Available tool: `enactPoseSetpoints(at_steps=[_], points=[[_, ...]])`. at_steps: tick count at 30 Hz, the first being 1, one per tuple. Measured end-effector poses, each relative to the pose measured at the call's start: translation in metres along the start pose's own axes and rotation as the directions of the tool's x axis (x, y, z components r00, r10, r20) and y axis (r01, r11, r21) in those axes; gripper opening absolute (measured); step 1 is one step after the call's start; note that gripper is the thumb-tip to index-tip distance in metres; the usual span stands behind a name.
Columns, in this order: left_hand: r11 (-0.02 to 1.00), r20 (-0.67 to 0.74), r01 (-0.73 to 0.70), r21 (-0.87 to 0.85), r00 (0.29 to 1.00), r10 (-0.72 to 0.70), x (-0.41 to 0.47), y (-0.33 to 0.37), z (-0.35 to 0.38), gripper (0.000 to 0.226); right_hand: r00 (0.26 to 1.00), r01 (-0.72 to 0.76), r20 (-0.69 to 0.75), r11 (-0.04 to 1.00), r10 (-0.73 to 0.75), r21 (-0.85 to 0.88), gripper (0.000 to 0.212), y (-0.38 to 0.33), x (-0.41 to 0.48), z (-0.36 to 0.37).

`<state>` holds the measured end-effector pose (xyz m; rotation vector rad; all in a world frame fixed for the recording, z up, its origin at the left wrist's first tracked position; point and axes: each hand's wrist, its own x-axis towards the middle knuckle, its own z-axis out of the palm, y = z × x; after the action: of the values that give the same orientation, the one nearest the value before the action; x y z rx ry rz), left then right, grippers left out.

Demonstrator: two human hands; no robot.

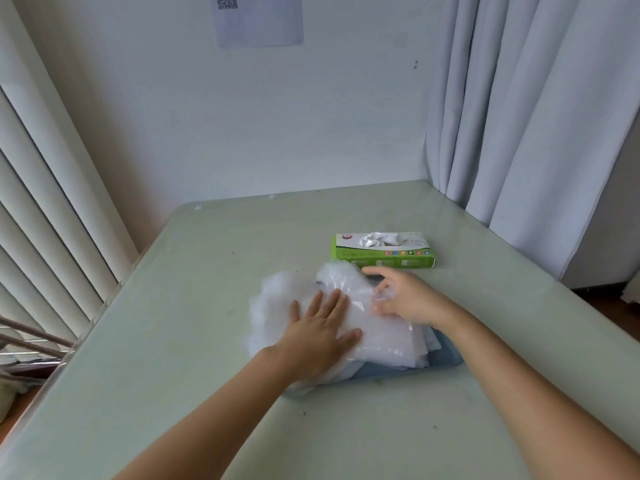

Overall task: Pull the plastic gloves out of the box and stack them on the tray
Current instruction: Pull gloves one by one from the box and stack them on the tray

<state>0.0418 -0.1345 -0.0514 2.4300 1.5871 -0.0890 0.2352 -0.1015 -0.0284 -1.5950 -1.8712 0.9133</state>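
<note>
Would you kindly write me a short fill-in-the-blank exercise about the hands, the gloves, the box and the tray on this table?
1. The left hand presses flat on a pile of clear plastic ___.
2. That pile lies on a ___ tray.
3. The box beyond the tray is ___, with a glove poking out of its top.
Missing words: gloves; blue; green.

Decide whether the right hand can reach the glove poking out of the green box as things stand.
Probably yes: the right hand is close to the box with nothing between, and the glove pokes up freely, though it seems to pinch the stacked gloves.
</note>
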Motion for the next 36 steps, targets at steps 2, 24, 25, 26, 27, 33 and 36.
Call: enactPoseSetpoints(at_steps=[2,24,25,26,27,33,36], points=[[1.000,-0.023,0.011,0.015,1.000,-0.011,0.000,0.001,0.005,0.075,0.974,0.031,-0.209,0.963,-0.090,-0.269,0.059,-0.004,-0.005,-0.004],[0.976,-0.052,0.172,0.132,0.985,-0.166,-0.018,-0.039,-0.004,0.116,0.976,0.089,0.210,0.784,0.054,-0.614,0.111,0.015,-0.028,0.028],[0.972,-0.041,0.202,0.121,0.979,-0.198,-0.021,-0.042,-0.007,0.120,0.975,0.085,0.213,0.784,0.062,-0.615,0.105,0.015,-0.028,0.027],[0.968,-0.026,0.229,0.102,0.973,-0.228,-0.025,-0.046,-0.009,0.118,0.974,0.078,0.215,0.784,0.072,-0.616,0.099,0.014,-0.029,0.026],[0.966,-0.012,0.248,0.072,0.969,-0.248,-0.027,-0.051,-0.011,0.115,0.974,0.074,0.214,0.782,0.077,-0.619,0.092,0.014,-0.029,0.026],[0.967,0.111,0.226,-0.121,0.971,-0.213,-0.031,-0.068,-0.036,0.109,0.973,0.126,0.228,0.778,0.023,-0.615,0.069,0.004,-0.018,0.006],[0.969,0.016,0.242,-0.045,0.970,-0.241,-0.019,-0.061,-0.068,0.087,0.995,0.064,-0.046,0.940,-0.084,-0.335,0.037,-0.006,0.007,-0.019]])
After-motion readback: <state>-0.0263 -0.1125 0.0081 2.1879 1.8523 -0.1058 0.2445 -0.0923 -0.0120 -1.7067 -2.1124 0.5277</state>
